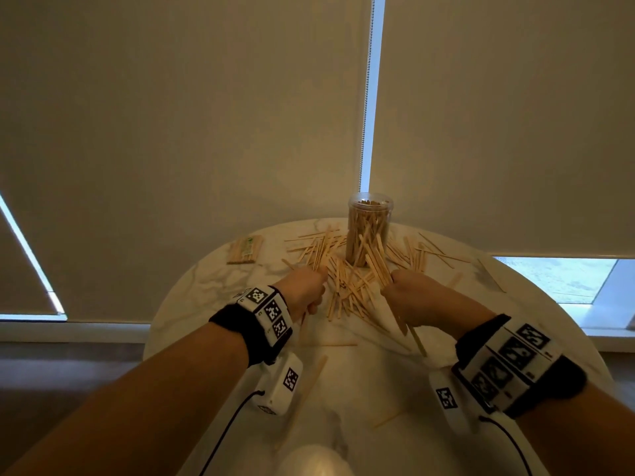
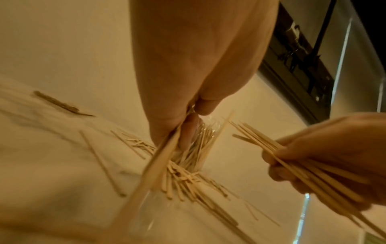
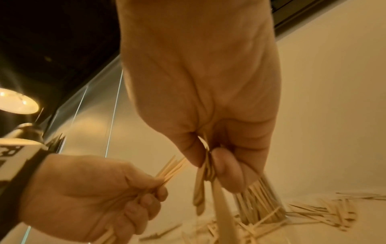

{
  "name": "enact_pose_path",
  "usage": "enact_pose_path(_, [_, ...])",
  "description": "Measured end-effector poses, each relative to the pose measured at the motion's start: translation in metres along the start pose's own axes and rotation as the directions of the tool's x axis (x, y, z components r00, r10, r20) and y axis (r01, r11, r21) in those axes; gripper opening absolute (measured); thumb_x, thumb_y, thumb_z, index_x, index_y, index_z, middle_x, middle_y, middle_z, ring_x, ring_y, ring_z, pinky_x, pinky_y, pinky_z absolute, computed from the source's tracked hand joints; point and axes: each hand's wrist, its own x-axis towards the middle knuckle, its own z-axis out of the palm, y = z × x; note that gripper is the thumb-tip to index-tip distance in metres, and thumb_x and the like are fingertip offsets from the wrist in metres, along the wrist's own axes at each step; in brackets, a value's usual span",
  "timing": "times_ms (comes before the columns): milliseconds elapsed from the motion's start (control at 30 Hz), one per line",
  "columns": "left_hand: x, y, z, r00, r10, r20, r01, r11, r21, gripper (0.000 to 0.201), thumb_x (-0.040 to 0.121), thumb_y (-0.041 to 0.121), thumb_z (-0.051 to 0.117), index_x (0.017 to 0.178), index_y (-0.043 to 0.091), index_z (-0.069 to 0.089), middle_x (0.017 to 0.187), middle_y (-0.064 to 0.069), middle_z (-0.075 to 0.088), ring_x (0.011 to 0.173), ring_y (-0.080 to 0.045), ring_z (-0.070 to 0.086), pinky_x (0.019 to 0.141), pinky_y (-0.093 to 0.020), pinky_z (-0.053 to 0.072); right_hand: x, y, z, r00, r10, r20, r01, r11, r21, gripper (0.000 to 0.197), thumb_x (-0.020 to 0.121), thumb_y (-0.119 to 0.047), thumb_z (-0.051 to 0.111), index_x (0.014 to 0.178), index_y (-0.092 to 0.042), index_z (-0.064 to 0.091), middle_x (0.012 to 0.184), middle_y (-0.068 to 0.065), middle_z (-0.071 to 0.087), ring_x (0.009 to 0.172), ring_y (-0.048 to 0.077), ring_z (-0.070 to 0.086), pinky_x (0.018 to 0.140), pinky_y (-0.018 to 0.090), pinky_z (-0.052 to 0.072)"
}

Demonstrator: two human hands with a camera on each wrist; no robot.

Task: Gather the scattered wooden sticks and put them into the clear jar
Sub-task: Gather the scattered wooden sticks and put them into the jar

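A clear jar (image 1: pixel 369 228) part-filled with wooden sticks stands at the far middle of the round marble table (image 1: pixel 213 280). Loose sticks (image 1: pixel 347 286) lie heaped in front of it and fan out to both sides. My left hand (image 1: pixel 318 286) hovers left of the heap and grips a few thin sticks (image 1: pixel 319 254). My right hand (image 1: pixel 395 286), right of the heap, grips a thicker bundle (image 1: pixel 376 261) that leans toward the jar. In the left wrist view my left hand's fingers (image 2: pixel 188 130) pinch sticks over the heap (image 2: pixel 183 178). The right wrist view shows my right hand (image 3: pixel 208 163) clamped on its bundle.
A wrapped packet of sticks (image 1: pixel 245 250) lies at the table's far left. Single sticks (image 1: pixel 312 383) rest nearer me, and a pale rounded object (image 1: pixel 316 460) sits at the near edge. Window blinds hang close behind the table.
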Motion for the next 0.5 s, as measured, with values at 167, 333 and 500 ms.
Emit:
enact_pose_path(167, [0.011,0.015,0.015,0.991,0.130,0.038,-0.126,0.986,-0.112,0.058,0.091,0.071,0.044,0.101,0.015,0.054,0.064,0.003,0.038,0.054,-0.012,0.035,0.051,-0.026,0.032,0.020,-0.018,-0.001,0.988,-0.123,-0.091,0.136,0.978,0.161,0.026,0.097,-0.014,0.041,0.093,-0.001,0.064,0.080,0.013,0.062,0.069,0.021,0.058,0.068,0.039,0.054])
enact_pose_path(333, [0.031,0.025,0.022,0.960,0.275,0.056,-0.264,0.952,-0.156,0.063,0.076,0.069,0.064,0.108,0.015,0.066,0.089,-0.005,0.069,0.073,-0.017,0.065,0.066,-0.035,0.054,0.035,-0.043,0.006,0.947,-0.263,-0.186,0.283,0.955,0.089,0.020,0.100,-0.012,0.043,0.108,-0.003,0.059,0.094,0.010,0.064,0.077,0.017,0.058,0.065,0.026,0.046])
enact_pose_path(500, [0.054,0.039,0.007,0.952,0.279,-0.128,-0.303,0.917,-0.259,0.029,0.104,0.035,0.045,0.115,0.011,0.057,0.104,-0.013,0.070,0.089,-0.024,0.069,0.085,-0.044,0.058,0.057,-0.056,0.000,0.905,-0.331,-0.265,0.383,0.908,0.173,0.016,0.100,-0.025,0.052,0.105,-0.021,0.067,0.084,-0.004,0.071,0.068,0.009,0.068,0.066,0.026,0.058])
